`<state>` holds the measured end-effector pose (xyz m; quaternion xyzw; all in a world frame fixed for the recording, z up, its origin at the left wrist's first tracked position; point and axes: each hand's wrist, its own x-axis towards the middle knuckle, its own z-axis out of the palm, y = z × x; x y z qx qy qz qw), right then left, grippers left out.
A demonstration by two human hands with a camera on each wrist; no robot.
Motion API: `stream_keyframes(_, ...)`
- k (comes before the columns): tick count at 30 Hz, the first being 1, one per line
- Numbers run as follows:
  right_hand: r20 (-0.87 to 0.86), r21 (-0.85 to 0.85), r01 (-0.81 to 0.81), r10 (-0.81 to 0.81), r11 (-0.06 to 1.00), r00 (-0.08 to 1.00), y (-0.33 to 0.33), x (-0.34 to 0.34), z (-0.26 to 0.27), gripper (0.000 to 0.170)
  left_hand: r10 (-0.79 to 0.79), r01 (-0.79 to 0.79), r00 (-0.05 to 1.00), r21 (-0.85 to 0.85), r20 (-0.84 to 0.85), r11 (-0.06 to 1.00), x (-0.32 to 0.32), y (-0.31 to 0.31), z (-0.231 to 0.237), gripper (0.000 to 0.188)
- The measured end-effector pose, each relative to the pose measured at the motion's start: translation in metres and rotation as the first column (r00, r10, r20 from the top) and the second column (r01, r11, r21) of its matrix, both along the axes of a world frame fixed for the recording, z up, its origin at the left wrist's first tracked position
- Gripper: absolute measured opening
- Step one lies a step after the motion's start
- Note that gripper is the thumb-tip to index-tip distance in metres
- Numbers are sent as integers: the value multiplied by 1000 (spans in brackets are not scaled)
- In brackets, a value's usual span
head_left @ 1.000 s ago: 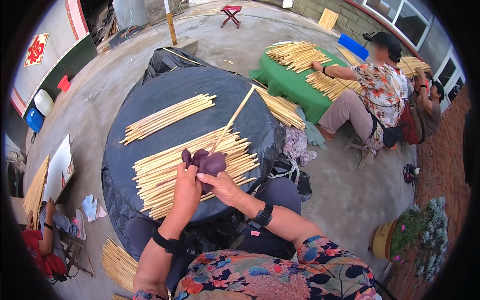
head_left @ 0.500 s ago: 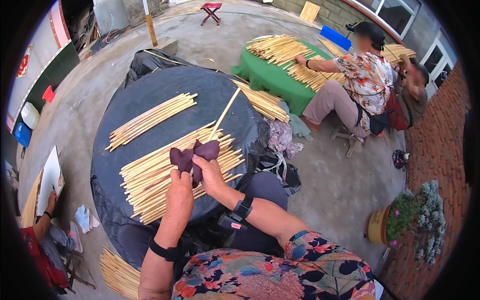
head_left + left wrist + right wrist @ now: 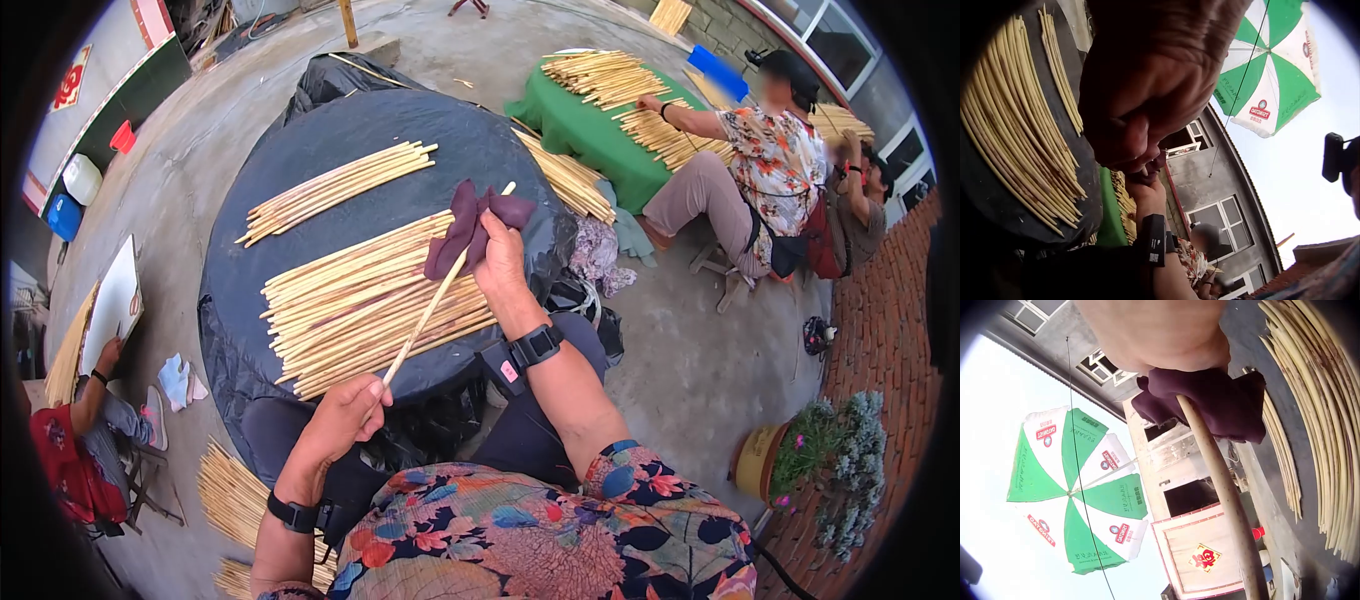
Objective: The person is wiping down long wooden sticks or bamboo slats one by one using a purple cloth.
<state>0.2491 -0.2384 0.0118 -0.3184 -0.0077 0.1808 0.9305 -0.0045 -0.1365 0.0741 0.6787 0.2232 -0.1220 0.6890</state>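
Note:
A pale stick slants up from the left hand, whose fingers pinch its lower end. Near the stick's upper end, the right hand grips a dark purple cloth wrapped about it. In the right wrist view the stick comes out of the cloth below the right hand. The left hand fills the top of the left wrist view, its fingers curled. Beneath the stick, a wide layer of sticks lies on the round black-covered table, with a smaller group behind.
More sticks lie at the table's right edge. Beyond stands a green-covered table with sticks, where a person sits. Another person sits at the left. A flower pot stands at the lower right; stick bundles lie lower left.
The hands were together at the purple cloth; now they are apart. The left hand has come down to the stick's lower end, and the right hand has moved up and right with the cloth.

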Motion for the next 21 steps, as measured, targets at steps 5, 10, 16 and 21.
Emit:
stream_keyframes(5,-29,104,0,3,995,1000,-1,6,-4,16,38,-46,999,-268,-35,962,-23,9,-2,27)
stream_keyframes(10,-67,99,8,-2,995,998,-3,10,0,18,48,-65,997,-355,-55,933,-35,14,-5,27)
stream_keyframes(16,12,36,-243,242,969,970,-1,-3,2,22,91,-107,993,266,71,958,-18,-1,-11,13)
stream_keyframes(21,-69,32,-360,362,932,930,15,-72,-10,24,-191,-197,930,864,314,463,26,0,-31,12)
